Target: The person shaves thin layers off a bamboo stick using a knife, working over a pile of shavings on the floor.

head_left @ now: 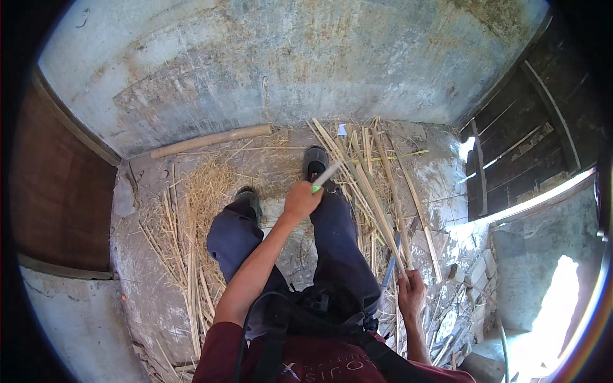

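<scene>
My left hand (301,203) is closed round the green handle of a knife (328,173), its pale blade pointing up and to the right above my right shoe. Lower right, my right hand (412,292) grips the near end of a long bamboo strip (385,228). The strip slants away toward the wall, past the right side of my right leg. Whether more than one strip is in that hand, I cannot tell. Several loose bamboo strips (416,199) lie on the floor beside and beyond it.
Thin shavings (207,185) and more split strips (191,281) cover the floor to my left. A thick bamboo pole (212,140) lies along the stained wall (268,70). Bricks (477,272) are piled at the right, near dark wooden boards (530,127).
</scene>
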The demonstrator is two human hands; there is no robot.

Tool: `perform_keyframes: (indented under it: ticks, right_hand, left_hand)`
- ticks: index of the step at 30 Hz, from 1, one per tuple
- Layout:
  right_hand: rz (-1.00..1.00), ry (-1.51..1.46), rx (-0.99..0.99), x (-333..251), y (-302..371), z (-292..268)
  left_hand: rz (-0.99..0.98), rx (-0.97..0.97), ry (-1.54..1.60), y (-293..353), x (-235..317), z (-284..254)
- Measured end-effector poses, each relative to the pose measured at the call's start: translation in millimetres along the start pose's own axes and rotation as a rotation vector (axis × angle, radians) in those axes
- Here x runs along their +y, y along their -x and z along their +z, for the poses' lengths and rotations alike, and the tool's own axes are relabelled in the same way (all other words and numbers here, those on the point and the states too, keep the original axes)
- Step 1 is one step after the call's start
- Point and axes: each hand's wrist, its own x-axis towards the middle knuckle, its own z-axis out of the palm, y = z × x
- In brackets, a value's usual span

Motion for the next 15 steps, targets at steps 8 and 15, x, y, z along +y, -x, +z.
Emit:
perform_keyframes:
  ticks: [8, 15]
  right_hand:
    - [-0.106, -0.221, -0.168, -5, -62, 4]
    - [-0.147, 0.245, -0.223, -16, -132, 3]
  left_hand:
    - [-0.058, 0.257, 0.589, -18, -15, -49]
    - [-0.029, 0.259, 0.689, -8, -21, -64]
